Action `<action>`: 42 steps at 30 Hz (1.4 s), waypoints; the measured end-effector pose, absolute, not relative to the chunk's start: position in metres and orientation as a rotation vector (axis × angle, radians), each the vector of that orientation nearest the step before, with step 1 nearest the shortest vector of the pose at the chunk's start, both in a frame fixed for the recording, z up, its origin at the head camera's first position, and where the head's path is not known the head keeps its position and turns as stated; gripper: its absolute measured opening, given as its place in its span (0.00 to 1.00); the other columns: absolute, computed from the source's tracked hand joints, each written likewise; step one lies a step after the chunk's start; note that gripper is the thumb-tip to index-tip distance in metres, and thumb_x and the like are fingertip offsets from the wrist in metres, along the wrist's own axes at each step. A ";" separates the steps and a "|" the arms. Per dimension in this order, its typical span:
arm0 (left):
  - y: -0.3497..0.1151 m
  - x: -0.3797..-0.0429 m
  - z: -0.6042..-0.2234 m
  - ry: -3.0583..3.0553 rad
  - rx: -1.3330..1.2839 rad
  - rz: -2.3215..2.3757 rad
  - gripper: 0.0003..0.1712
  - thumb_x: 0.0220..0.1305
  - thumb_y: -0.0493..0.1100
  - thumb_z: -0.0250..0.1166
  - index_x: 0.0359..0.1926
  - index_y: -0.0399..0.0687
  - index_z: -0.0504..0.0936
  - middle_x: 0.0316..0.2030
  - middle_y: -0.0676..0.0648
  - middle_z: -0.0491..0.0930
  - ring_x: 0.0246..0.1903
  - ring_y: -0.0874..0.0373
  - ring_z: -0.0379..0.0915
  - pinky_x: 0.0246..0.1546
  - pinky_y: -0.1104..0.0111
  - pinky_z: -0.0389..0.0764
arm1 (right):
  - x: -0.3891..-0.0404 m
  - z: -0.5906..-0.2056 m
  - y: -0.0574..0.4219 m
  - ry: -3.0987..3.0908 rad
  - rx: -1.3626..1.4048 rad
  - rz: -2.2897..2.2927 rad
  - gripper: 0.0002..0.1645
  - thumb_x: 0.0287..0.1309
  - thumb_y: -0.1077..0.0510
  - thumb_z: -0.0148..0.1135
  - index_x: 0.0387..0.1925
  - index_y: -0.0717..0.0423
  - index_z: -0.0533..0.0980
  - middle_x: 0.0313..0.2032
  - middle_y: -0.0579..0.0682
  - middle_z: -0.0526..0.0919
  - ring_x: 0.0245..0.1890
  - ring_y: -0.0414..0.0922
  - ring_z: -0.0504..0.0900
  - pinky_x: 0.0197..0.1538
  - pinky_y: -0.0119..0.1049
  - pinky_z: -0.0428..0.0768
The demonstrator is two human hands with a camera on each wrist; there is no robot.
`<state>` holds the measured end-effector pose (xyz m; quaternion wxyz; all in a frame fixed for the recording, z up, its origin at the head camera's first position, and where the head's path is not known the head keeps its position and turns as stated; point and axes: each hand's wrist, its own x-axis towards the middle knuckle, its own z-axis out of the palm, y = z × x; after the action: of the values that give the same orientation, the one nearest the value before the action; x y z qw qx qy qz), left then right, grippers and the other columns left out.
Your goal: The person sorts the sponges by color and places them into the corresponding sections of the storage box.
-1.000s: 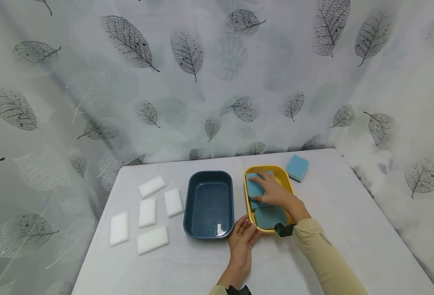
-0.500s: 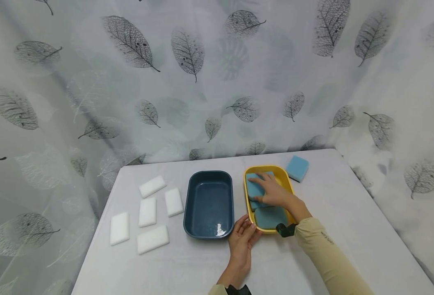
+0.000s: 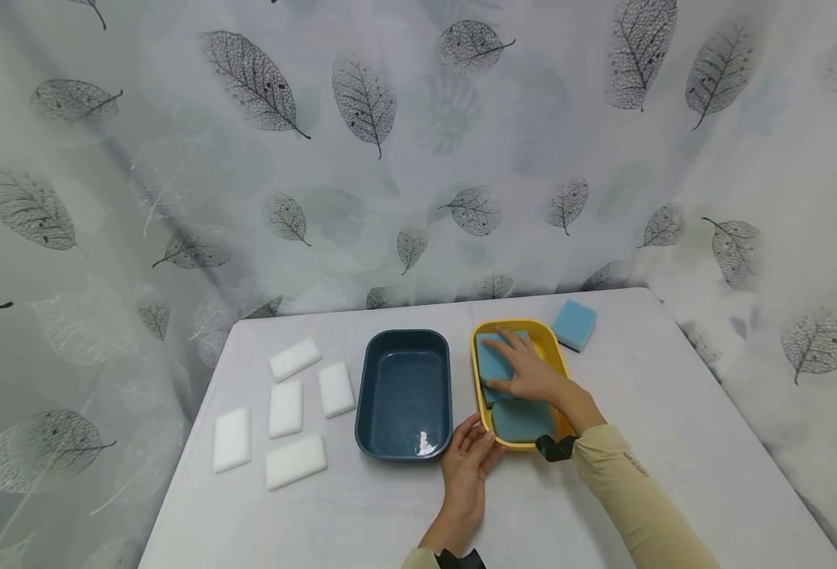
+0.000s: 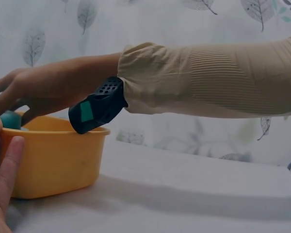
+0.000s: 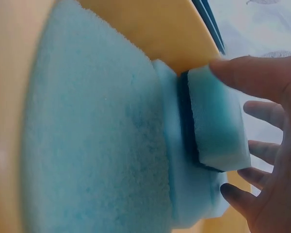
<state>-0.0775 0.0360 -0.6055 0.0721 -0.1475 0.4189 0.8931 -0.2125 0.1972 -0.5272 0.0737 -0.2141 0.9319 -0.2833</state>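
Observation:
A yellow basin [image 3: 556, 357] stands right of centre, with several blue-green sponges inside. My right hand [image 3: 528, 375] reaches into it over a blue sponge [image 3: 492, 362] lying on others. In the right wrist view the fingers are spread around this sponge [image 5: 218, 121]; the thumb [image 5: 250, 75] meets its edge while the other fingertips stand apart from it. Another sponge [image 3: 521, 420] lies near the basin's front end. My left hand [image 3: 464, 470] rests against the basin's front-left corner. In the left wrist view its fairly straight fingers [image 4: 8, 165] touch the basin's wall [image 4: 58, 165] and rim.
Left of the yellow basin stands a dark blue basin [image 3: 404, 395] with nothing in it. Several white sponges [image 3: 284, 408] lie on the table [image 3: 361, 521] further left. A blue sponge [image 3: 574, 324] lies behind the yellow basin at right. A leaf-patterned curtain [image 3: 418, 158] hangs behind the table.
The right hand has shifted very slightly right, over the same sponge in the yellow basin. The left hand stays at the basin's corner.

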 end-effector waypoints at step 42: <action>0.035 -0.077 -0.607 1.247 -0.452 2.683 0.32 0.66 0.35 0.72 0.69 0.38 0.74 0.46 0.50 0.78 0.43 0.59 0.84 0.50 0.65 0.89 | -0.246 -0.525 0.299 2.596 0.400 -1.827 0.36 0.79 0.51 0.50 0.79 0.64 0.58 0.73 0.69 0.67 0.63 0.55 0.78 0.62 0.35 0.85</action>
<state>-0.0768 0.0352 -0.6066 0.0744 -0.1508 0.4154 0.8940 -0.2457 0.2986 -0.5248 -0.0291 0.1251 0.8110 -0.5708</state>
